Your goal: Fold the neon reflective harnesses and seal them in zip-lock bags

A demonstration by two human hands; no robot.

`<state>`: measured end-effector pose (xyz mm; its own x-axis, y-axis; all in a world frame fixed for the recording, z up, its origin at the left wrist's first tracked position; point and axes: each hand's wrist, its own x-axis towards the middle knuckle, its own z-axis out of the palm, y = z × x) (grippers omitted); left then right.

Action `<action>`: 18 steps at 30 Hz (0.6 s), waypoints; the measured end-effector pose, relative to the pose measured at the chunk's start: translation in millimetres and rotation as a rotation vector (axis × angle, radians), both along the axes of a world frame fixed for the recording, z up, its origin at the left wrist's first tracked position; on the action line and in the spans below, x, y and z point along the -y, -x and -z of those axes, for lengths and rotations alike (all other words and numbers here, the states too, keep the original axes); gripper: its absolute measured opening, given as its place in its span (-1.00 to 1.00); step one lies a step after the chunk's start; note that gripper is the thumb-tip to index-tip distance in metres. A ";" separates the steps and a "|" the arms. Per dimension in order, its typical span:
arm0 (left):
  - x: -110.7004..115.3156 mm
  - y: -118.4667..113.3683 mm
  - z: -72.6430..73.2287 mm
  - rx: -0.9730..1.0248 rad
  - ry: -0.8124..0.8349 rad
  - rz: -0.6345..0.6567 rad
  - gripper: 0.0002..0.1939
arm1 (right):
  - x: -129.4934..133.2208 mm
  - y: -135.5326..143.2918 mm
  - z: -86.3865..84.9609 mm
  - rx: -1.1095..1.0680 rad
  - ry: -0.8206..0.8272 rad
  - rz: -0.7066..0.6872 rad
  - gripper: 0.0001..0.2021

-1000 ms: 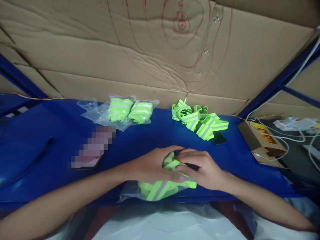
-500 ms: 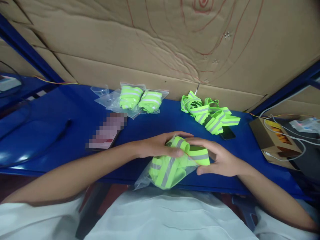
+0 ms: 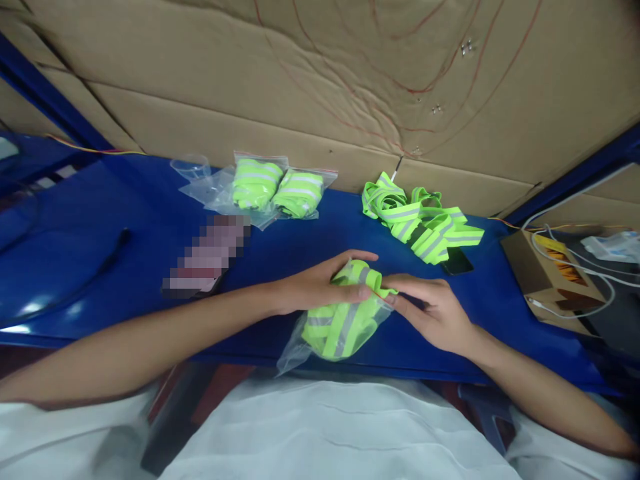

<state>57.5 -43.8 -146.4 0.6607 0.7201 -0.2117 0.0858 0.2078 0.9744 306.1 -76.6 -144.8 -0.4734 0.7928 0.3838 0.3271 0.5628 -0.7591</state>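
Observation:
A clear zip bag (image 3: pixel 293 347) hangs at the table's front edge with a bundle of neon-yellow reflective strap (image 3: pixel 345 327) mostly inside it. My left hand (image 3: pixel 325 287) is closed around the bag's upper left side, thumb across the front and fingers behind. At the bag's mouth on the right, my right hand (image 3: pixel 435 310) pinches between thumb and fingers, at the bag's edge and a short bit of strap that sticks out. Its fingertips partly hide what they grip.
Two filled bags of strap (image 3: pixel 300 193) lie at the back beside flat clear bags (image 3: pixel 210 190). A loose heap of reflective straps (image 3: pixel 420 223) partly covers a dark phone (image 3: pixel 457 261). A pixelated flat item (image 3: pixel 207 257) lies left; a cardboard box (image 3: pixel 550 280) with white cable stands right.
The strap loop that stuck out on the right has gone mostly into the bag. My right hand has closed from a wider hold to a pinch at the bag's mouth.

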 end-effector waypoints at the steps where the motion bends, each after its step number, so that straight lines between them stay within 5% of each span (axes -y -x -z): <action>1: 0.3 -0.2 0.4 -0.015 -0.026 0.016 -0.08 | 0.7 -0.6 -3.0 0.060 -0.043 -0.065 -0.81; 4: 0.6 -1.0 1.3 -0.034 -0.054 0.051 -0.06 | 0.6 -4.6 -10.3 0.163 -0.098 -0.269 -0.68; 9: 2.6 -5.4 2.7 -0.030 -0.110 0.024 -0.19 | 1.9 -8.6 -8.4 0.079 0.050 -0.099 -0.54; 12: 5.4 -7.2 2.5 -0.018 -0.192 0.035 -0.25 | 3.6 -7.1 -8.1 0.132 -0.072 -0.047 -0.53; 18: 9.7 -6.5 -1.0 -0.102 -0.251 0.130 -0.18 | 3.4 -4.1 -13.7 0.232 -0.261 -0.274 -0.67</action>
